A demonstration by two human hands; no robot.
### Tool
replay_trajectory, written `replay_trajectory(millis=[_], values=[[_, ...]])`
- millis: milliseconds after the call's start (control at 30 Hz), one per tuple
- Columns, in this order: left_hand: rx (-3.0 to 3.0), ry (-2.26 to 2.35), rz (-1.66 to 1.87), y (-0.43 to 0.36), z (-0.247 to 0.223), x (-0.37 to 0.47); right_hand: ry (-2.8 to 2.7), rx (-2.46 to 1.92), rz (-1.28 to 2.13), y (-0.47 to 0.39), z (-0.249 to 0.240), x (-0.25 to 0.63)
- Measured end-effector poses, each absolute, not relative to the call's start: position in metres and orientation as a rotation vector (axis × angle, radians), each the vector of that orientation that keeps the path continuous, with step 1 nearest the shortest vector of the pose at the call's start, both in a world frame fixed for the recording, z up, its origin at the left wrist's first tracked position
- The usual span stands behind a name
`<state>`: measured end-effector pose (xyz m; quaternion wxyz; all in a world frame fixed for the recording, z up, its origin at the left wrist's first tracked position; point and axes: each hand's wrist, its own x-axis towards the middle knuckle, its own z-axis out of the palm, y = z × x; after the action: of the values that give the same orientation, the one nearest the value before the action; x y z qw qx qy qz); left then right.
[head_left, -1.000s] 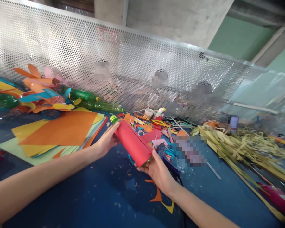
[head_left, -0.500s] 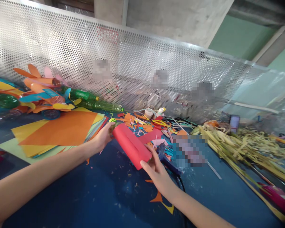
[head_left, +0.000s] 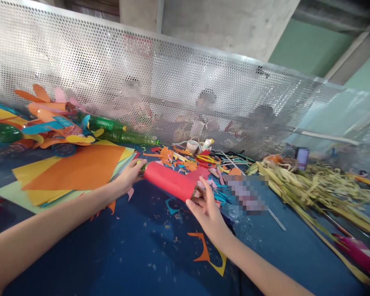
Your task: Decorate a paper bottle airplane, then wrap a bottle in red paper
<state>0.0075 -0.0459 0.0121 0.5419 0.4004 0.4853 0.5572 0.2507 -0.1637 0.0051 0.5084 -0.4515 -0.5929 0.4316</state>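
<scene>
A bottle wrapped in red paper (head_left: 169, 180) is held above the blue table (head_left: 123, 255), slanting down to the right. My left hand (head_left: 132, 174) is closed round its neck end, where a little green shows. At the other end my right hand (head_left: 206, 205) grips the base, thumb at the lower edge and fingers behind and above. The bottle's base shows slightly past the paper. No seam is visible on the side of the paper facing me.
Colored paper sheets (head_left: 77, 168) and a paper-and-bottle model (head_left: 58, 127) lie left. Paper scraps (head_left: 185, 162) spread behind the bottle, with orange offcuts (head_left: 202, 246) nearer. Dried plant strips (head_left: 320, 185) cover the right. People are behind a perforated panel (head_left: 172, 82).
The wrapped bottle has turned about its length and tilted closer to level. Its right end and my right hand have risen slightly. The slit-like seam on the paper has gone from view.
</scene>
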Motion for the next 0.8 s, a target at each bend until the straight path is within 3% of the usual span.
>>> replay_trajectory(millis=[333,800], values=[[1.043,1.244,1.448,-0.037,0.002,0.005,-1.732,-1.218,0.983,-0.177,0.006,0.245],[1.878,1.337,1.295,-0.034,0.000,-0.008,-2.172,-1.107,0.603,-0.182,0.006,0.240]])
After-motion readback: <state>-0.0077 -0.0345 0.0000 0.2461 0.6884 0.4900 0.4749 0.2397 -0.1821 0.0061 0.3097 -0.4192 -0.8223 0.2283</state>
